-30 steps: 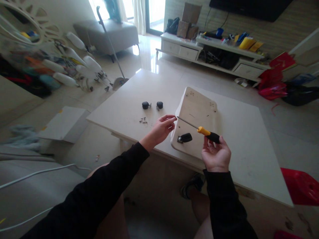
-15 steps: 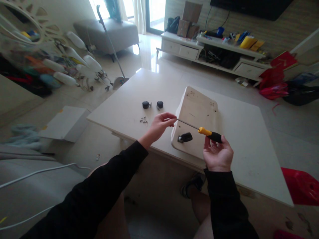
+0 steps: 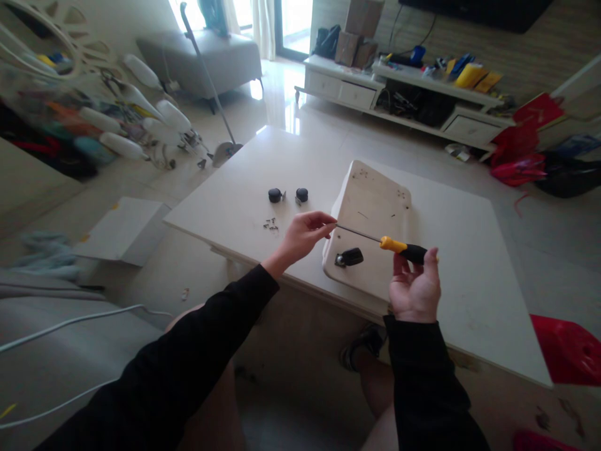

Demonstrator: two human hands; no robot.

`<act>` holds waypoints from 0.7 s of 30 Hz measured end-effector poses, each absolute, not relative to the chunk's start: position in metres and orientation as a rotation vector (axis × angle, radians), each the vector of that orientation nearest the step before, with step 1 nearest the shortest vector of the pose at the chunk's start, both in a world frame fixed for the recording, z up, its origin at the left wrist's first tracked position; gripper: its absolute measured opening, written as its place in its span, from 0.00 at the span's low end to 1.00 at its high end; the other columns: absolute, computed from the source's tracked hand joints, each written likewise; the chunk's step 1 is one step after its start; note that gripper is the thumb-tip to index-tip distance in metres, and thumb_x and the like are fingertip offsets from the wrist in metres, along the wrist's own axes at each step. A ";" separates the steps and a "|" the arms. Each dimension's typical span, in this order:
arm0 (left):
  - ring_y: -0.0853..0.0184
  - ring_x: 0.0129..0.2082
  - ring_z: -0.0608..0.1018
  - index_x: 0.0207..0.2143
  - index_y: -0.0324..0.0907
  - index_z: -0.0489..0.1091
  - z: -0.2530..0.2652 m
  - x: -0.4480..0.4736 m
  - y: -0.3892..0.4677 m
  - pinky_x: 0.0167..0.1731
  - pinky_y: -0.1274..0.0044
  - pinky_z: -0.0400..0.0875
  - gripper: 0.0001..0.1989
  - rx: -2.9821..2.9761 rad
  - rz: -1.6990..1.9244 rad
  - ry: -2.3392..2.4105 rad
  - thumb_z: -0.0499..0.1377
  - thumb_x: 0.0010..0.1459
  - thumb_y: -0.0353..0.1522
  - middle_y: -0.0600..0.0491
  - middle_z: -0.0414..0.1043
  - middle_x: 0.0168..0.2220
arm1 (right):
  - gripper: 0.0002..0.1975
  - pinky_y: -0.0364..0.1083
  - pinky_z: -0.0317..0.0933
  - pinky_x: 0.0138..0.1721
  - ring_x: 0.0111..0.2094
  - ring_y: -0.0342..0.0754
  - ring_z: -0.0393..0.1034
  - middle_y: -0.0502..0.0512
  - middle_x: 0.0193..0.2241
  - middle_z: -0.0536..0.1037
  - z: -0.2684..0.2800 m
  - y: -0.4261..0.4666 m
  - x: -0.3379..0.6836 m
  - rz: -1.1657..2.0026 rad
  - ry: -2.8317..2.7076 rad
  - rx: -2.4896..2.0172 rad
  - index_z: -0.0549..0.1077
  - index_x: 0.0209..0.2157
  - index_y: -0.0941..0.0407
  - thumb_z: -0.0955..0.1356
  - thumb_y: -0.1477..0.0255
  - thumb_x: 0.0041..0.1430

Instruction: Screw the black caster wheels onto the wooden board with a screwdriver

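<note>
A screwdriver (image 3: 393, 244) with a yellow and black handle is held level above a cream plastic panel (image 3: 375, 194). My right hand (image 3: 414, 289) is closed on the handle, palm up. The fingertips of my left hand (image 3: 307, 235) pinch the tip of its shaft; whether a small screw is also between them is hidden. Below the shaft, a black caster (image 3: 351, 257) sits at the panel's near left corner. Two loose casters, a left one (image 3: 274, 195) and a right one (image 3: 302, 195), lie on the white table, with several small screws (image 3: 271, 224) in front of them.
The white table (image 3: 469, 269) stands before me. A white box (image 3: 124, 232) is on the floor at left, and a red stool (image 3: 566, 351) is by the right edge. A cluttered TV cabinet (image 3: 357, 94) lines the far wall. A pale cable (image 3: 94, 321) runs at lower left.
My right hand and the screwdriver handle have shifted slightly right and up. The thumb has moved toward the handle's end. My left hand stays at the tip, moving only slightly right.
</note>
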State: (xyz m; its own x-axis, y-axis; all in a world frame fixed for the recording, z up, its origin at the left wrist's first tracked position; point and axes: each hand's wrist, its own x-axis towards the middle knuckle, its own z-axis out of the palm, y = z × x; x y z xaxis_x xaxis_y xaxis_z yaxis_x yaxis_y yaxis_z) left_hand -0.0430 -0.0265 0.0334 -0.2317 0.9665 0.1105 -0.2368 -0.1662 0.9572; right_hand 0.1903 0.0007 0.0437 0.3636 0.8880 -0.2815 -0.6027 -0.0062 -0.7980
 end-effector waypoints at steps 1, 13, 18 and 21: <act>0.71 0.27 0.77 0.34 0.40 0.83 0.033 -0.043 -0.026 0.29 0.78 0.72 0.07 1.016 1.589 1.114 0.74 0.54 0.32 0.50 0.81 0.31 | 0.18 0.41 0.76 0.36 0.35 0.41 0.78 0.45 0.35 0.79 0.045 0.000 0.189 1.204 -0.368 -1.020 0.72 0.39 0.54 0.78 0.59 0.56; 0.72 0.28 0.77 0.34 0.39 0.82 0.028 -0.042 -0.026 0.30 0.79 0.73 0.09 1.079 1.589 1.143 0.74 0.54 0.35 0.51 0.80 0.31 | 0.15 0.42 0.77 0.34 0.33 0.42 0.78 0.46 0.32 0.79 0.049 0.000 0.187 1.158 -0.439 -1.027 0.72 0.38 0.55 0.77 0.65 0.55; 0.73 0.29 0.78 0.37 0.37 0.78 0.028 -0.044 -0.025 0.32 0.78 0.75 0.10 1.180 1.498 1.167 0.70 0.58 0.35 0.52 0.78 0.33 | 0.29 0.43 0.78 0.35 0.34 0.42 0.77 0.45 0.33 0.76 0.040 0.002 0.189 1.148 -0.471 -1.047 0.70 0.38 0.54 0.81 0.51 0.47; 0.72 0.30 0.79 0.47 0.38 0.74 0.028 -0.045 -0.027 0.32 0.77 0.75 0.15 1.197 1.457 1.151 0.68 0.60 0.34 0.53 0.77 0.36 | 0.30 0.44 0.78 0.35 0.35 0.43 0.78 0.46 0.34 0.77 0.040 0.004 0.190 1.117 -0.491 -1.032 0.70 0.39 0.55 0.81 0.50 0.46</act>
State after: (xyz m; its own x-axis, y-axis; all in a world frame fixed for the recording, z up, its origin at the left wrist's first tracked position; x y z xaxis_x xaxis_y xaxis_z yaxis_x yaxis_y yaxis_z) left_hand -0.0451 -0.0269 0.0283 -0.1271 0.9802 0.1517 -0.0794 -0.1625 0.9835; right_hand 0.1899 0.0037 0.0395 0.4012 0.9024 -0.1570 -0.4949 0.0694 -0.8662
